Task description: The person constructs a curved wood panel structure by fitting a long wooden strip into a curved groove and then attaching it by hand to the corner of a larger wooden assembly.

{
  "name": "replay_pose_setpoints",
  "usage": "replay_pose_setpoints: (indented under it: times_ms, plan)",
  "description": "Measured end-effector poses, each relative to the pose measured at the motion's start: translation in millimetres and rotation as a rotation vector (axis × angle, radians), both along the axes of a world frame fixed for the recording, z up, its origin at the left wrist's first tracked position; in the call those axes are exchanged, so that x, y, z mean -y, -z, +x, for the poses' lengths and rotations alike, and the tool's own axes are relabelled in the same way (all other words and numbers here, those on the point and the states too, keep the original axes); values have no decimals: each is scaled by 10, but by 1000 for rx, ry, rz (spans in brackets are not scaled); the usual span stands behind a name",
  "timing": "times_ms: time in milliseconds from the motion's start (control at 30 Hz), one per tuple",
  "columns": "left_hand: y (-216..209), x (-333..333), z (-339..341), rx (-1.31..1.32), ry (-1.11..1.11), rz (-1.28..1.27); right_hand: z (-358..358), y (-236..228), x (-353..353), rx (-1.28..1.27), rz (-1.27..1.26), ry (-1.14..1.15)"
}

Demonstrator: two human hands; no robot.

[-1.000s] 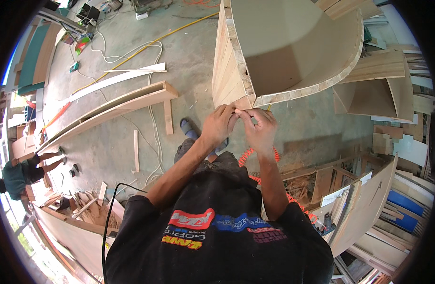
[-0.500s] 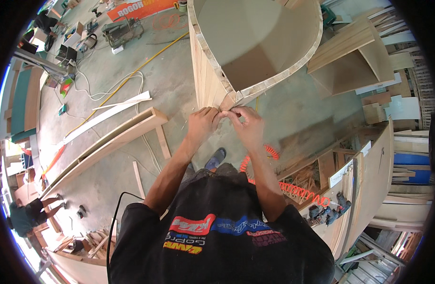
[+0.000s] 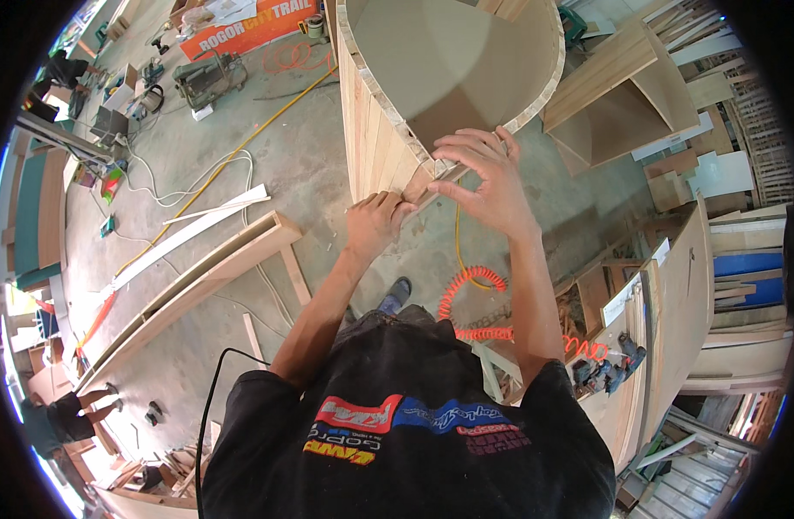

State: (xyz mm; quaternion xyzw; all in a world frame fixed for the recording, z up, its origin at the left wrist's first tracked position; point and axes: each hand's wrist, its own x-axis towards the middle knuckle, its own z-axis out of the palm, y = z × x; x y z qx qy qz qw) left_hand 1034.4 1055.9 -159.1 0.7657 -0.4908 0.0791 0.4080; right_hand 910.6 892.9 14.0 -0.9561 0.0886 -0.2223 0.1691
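In front of me stands a pointed, curve-sided wooden frame (image 3: 368, 130) clad in narrow pale strips, its rim edged with small blocks and its hollow lined in grey-brown board. The pointed corner faces me. My left hand (image 3: 378, 218) is low on that corner, fingers curled and thumb pressed in, gripping the end of a darker wood strip (image 3: 417, 183); its fingertips are partly hidden. Higher and to the right, my right hand (image 3: 492, 186) rests its fingertips near the rim. Its fingers are stretched out, the thumb well apart, and nothing shows held in it.
An orange coiled air hose (image 3: 470, 290) hangs beside my right arm. Power tools (image 3: 609, 363) lie on a bench to the right. A long narrow wooden box (image 3: 198, 268) lies left, near cables and a yellow hose (image 3: 233, 156). Another person (image 3: 64, 419) stands far left.
My right hand has left the spot beside my left hand, moving up and right to the rim, and its pinch has opened. My left hand stays at the corner.
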Motion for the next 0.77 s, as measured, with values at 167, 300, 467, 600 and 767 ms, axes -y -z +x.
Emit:
replay_pose_setpoints:
  times_ms: [167,300,467,600,767]
  plan:
    - [8,14,12,-50,27,-38,15,-51,39,-61,-8,-14]
    - [-20,-12,69,-116,65,5,64,-139,77,-126,16,-59]
    - [-60,-31,68,-147,90,43,69,-66,162,-152,42,-84]
    - [-114,-60,9,-113,64,41,61,-64,179,-149,111,-84]
    - [-100,-73,11,-155,42,66,60,-64,221,-155,146,-111]
